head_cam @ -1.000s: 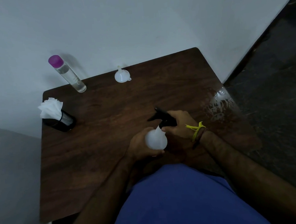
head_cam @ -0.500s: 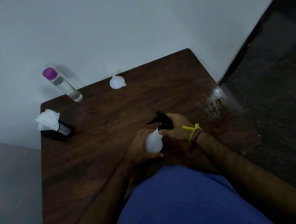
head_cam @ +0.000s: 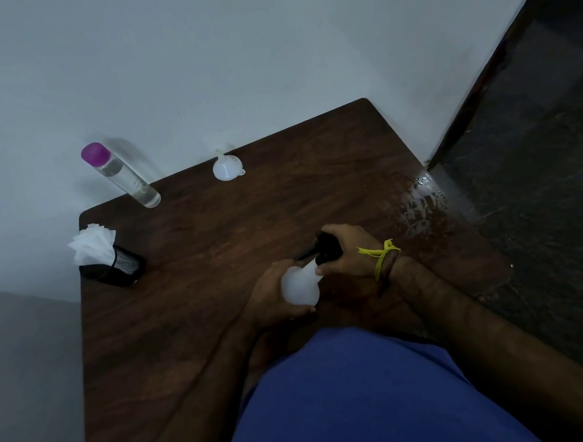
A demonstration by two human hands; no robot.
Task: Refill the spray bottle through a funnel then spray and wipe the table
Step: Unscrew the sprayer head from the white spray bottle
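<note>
A white spray bottle [head_cam: 300, 284] stands near the front middle of the dark wooden table [head_cam: 217, 245]. My left hand [head_cam: 270, 296] wraps around its body. My right hand [head_cam: 349, 251] grips its black trigger head [head_cam: 325, 247] at the neck. A small white funnel [head_cam: 227, 166] lies upside down at the table's back edge. A clear water bottle with a purple cap [head_cam: 119, 174] stands at the back left, by the wall. White tissues [head_cam: 94, 244] stick out of a black mesh holder [head_cam: 117, 269] at the left edge.
A wet patch [head_cam: 417, 207] glistens at the table's right edge. A white wall runs behind the table, and dark floor [head_cam: 534, 174] lies to the right. A yellow thread is tied around my right wrist.
My hands stay on the spray bottle and its head; the right hand has turned a little on the black head. The view has shifted slightly.
</note>
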